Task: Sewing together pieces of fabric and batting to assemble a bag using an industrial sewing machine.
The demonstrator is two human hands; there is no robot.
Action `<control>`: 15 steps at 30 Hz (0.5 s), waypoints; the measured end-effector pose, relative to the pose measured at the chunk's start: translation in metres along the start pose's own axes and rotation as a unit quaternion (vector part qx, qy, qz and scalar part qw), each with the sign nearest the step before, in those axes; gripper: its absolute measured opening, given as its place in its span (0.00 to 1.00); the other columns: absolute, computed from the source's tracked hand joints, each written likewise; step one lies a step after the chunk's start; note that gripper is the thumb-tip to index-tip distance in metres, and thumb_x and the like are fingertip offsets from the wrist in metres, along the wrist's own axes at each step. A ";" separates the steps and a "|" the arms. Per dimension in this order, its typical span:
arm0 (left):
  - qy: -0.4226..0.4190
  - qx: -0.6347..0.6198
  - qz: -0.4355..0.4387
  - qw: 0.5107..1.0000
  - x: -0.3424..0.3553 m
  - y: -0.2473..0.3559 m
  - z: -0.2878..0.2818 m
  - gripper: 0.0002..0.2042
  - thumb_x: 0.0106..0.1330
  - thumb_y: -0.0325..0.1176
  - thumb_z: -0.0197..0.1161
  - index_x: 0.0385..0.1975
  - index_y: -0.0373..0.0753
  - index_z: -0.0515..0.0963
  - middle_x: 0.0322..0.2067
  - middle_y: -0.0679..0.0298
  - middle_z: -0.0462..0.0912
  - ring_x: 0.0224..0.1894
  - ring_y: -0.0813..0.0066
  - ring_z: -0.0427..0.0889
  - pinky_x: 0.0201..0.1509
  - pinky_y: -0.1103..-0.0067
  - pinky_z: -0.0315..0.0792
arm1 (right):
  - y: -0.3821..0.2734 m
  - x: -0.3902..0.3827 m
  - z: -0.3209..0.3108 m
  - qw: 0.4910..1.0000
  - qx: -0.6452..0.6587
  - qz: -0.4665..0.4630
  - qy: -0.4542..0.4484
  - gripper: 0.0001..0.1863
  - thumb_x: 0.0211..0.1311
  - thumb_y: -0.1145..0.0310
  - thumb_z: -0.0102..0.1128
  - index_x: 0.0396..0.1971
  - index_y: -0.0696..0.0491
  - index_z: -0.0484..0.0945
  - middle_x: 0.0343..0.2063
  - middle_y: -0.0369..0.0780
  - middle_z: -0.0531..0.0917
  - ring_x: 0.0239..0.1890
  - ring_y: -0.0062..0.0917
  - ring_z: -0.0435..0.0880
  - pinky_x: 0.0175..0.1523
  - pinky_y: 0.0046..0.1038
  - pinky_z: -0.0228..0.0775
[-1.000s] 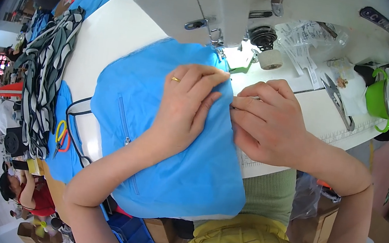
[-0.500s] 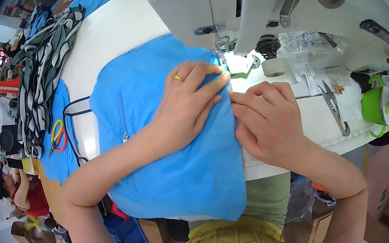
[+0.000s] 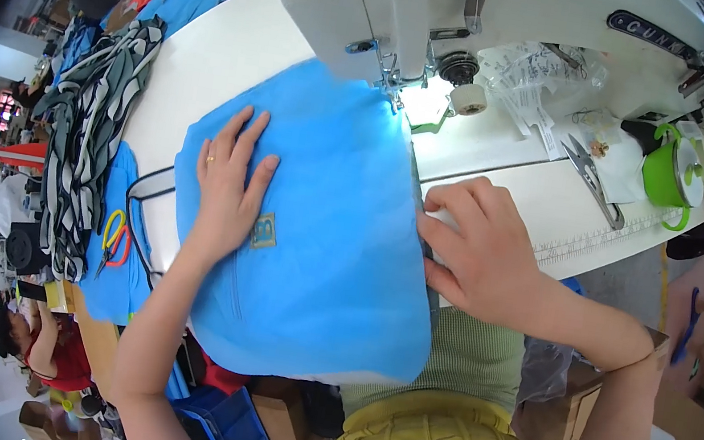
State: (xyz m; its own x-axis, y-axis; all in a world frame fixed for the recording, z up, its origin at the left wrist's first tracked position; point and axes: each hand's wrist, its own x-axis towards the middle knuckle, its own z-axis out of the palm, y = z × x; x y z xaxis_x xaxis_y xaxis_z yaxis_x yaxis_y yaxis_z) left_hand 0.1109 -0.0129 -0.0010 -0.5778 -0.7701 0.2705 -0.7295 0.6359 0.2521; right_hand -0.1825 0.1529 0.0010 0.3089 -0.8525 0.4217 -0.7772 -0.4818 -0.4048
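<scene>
A large blue fabric piece (image 3: 338, 254) with rounded corners lies on the white sewing table and drapes over its front edge. Its far right corner sits at the presser foot (image 3: 396, 98) of the sewing machine (image 3: 338, 2), under a bright lamp. My left hand (image 3: 229, 176) rests flat on the fabric's left part, fingers spread, a ring on one of them. Beside it are a small square patch (image 3: 264, 230) and a zipper line, partly under my wrist. At the right edge, the fingers of my right hand (image 3: 482, 252) are closed on the fabric and a dark strip along it.
Thread snips (image 3: 595, 187) and a green cup (image 3: 675, 175) stand at the right of the table. Striped fabric strips (image 3: 93, 139) hang at the left, near red-and-yellow-handled scissors (image 3: 115, 241). A blue crate (image 3: 236, 433) is below. Another person (image 3: 51, 344) works far left.
My left hand has moved from beside the presser foot to the fabric's left side and spread out. My right hand has slid slightly nearer me along the edge. The patch has come into view.
</scene>
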 end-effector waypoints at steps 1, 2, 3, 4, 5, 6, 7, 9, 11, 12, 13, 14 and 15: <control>0.000 -0.001 0.000 1.000 0.004 -0.001 -0.002 0.22 0.79 0.40 0.58 0.69 0.44 0.74 0.69 0.53 0.71 0.71 0.55 0.70 0.81 0.54 0.44 | -0.004 -0.005 0.001 1.000 0.001 0.012 0.000 0.21 0.51 0.67 0.71 0.45 0.56 0.80 0.50 0.41 0.76 0.51 0.37 0.75 0.53 0.38 0.68; -0.023 -0.024 -0.020 0.999 0.009 -0.002 -0.007 0.20 0.77 0.38 0.58 0.66 0.43 0.75 0.67 0.54 0.74 0.69 0.55 0.72 0.79 0.55 0.48 | -0.006 -0.007 0.002 1.000 0.003 0.023 0.001 0.21 0.50 0.67 0.71 0.46 0.56 0.79 0.53 0.42 0.76 0.53 0.38 0.75 0.54 0.38 0.68; -0.046 -0.046 -0.039 0.997 0.018 0.002 -0.015 0.18 0.76 0.36 0.59 0.63 0.42 0.77 0.65 0.54 0.76 0.66 0.56 0.74 0.78 0.56 0.51 | -0.007 -0.007 0.002 1.000 0.003 0.022 0.001 0.21 0.50 0.67 0.71 0.46 0.56 0.79 0.53 0.42 0.76 0.53 0.38 0.75 0.54 0.38 0.68; -0.024 -0.121 -0.049 0.991 0.029 0.009 -0.016 0.14 0.72 0.30 0.61 0.55 0.39 0.81 0.58 0.55 0.80 0.60 0.56 0.77 0.74 0.58 0.59 | -0.009 -0.003 0.003 1.000 0.001 0.013 0.019 0.21 0.50 0.67 0.71 0.45 0.55 0.79 0.55 0.43 0.76 0.56 0.39 0.75 0.57 0.39 0.68; -0.002 -0.161 -0.019 0.987 0.037 0.024 -0.011 0.12 0.71 0.28 0.62 0.52 0.38 0.82 0.56 0.55 0.81 0.59 0.55 0.78 0.72 0.58 0.61 | -0.011 -0.001 0.003 0.999 -0.001 0.004 0.037 0.20 0.51 0.67 0.71 0.44 0.55 0.78 0.57 0.44 0.77 0.59 0.39 0.75 0.59 0.39 0.68; 0.021 -0.199 0.014 0.980 0.045 0.042 -0.004 0.10 0.69 0.26 0.63 0.49 0.36 0.83 0.55 0.55 0.81 0.57 0.55 0.79 0.71 0.58 0.64 | -0.012 0.000 0.003 0.999 -0.001 0.001 0.038 0.20 0.51 0.67 0.71 0.44 0.55 0.78 0.57 0.44 0.77 0.59 0.39 0.75 0.59 0.39 0.68; 0.019 -0.184 0.091 0.979 0.052 0.055 0.007 0.10 0.68 0.26 0.65 0.48 0.36 0.84 0.55 0.54 0.81 0.58 0.53 0.80 0.70 0.58 0.67 | -0.010 -0.001 0.005 1.000 -0.012 0.008 0.025 0.19 0.52 0.67 0.70 0.44 0.55 0.78 0.58 0.44 0.77 0.61 0.39 0.75 0.61 0.40 0.68; 0.009 -0.167 0.158 0.973 0.052 0.073 0.029 0.12 0.68 0.28 0.67 0.49 0.36 0.84 0.54 0.54 0.82 0.58 0.51 0.79 0.69 0.61 0.68 | -0.011 -0.002 0.010 1.000 -0.020 0.010 0.014 0.17 0.53 0.68 0.70 0.43 0.54 0.78 0.59 0.44 0.78 0.63 0.38 0.75 0.63 0.40 0.67; 0.019 -0.195 0.134 0.972 0.047 0.078 0.042 0.12 0.66 0.29 0.70 0.49 0.36 0.85 0.54 0.54 0.82 0.56 0.51 0.79 0.67 0.61 0.69 | -0.011 -0.005 0.014 0.999 -0.024 0.013 0.029 0.15 0.54 0.68 0.69 0.42 0.53 0.78 0.56 0.43 0.80 0.62 0.36 0.77 0.63 0.40 0.67; 0.024 -0.216 0.119 0.969 0.046 0.078 0.043 0.13 0.66 0.29 0.70 0.50 0.36 0.85 0.54 0.55 0.82 0.56 0.52 0.79 0.66 0.59 0.68 | -0.012 -0.005 0.014 0.999 -0.023 0.012 0.030 0.15 0.54 0.68 0.69 0.42 0.53 0.78 0.56 0.43 0.80 0.62 0.36 0.77 0.63 0.40 0.67; 0.029 -0.237 0.105 0.965 0.045 0.078 0.044 0.14 0.65 0.28 0.71 0.50 0.37 0.85 0.54 0.55 0.82 0.56 0.53 0.79 0.66 0.57 0.68 | -0.012 -0.005 0.013 0.999 -0.029 0.008 0.035 0.15 0.54 0.68 0.69 0.41 0.53 0.79 0.55 0.42 0.81 0.61 0.36 0.77 0.63 0.40 0.67; 0.029 -0.235 0.104 0.966 0.044 0.078 0.043 0.14 0.65 0.28 0.71 0.50 0.37 0.85 0.54 0.55 0.82 0.56 0.53 0.79 0.66 0.57 0.68 | -0.012 -0.004 0.013 0.999 -0.034 0.004 0.040 0.14 0.54 0.68 0.69 0.40 0.53 0.79 0.54 0.41 0.82 0.60 0.35 0.78 0.62 0.40 0.67; 0.019 -0.236 0.103 0.966 0.044 0.079 0.041 0.15 0.64 0.28 0.72 0.50 0.37 0.85 0.54 0.55 0.82 0.56 0.53 0.79 0.66 0.56 0.68 | -0.012 -0.005 0.012 0.999 -0.033 0.005 0.040 0.14 0.54 0.68 0.69 0.40 0.53 0.79 0.54 0.41 0.82 0.60 0.35 0.78 0.62 0.40 0.67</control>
State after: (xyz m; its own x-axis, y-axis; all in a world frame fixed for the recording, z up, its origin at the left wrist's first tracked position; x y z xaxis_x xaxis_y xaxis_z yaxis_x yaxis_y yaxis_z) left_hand 0.0126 0.0015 -0.0076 -0.6719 -0.6284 0.3920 -0.3469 0.7346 0.5831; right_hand -0.1678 0.1605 -0.0060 0.2583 -0.8367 0.4829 -0.8154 -0.4569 -0.3555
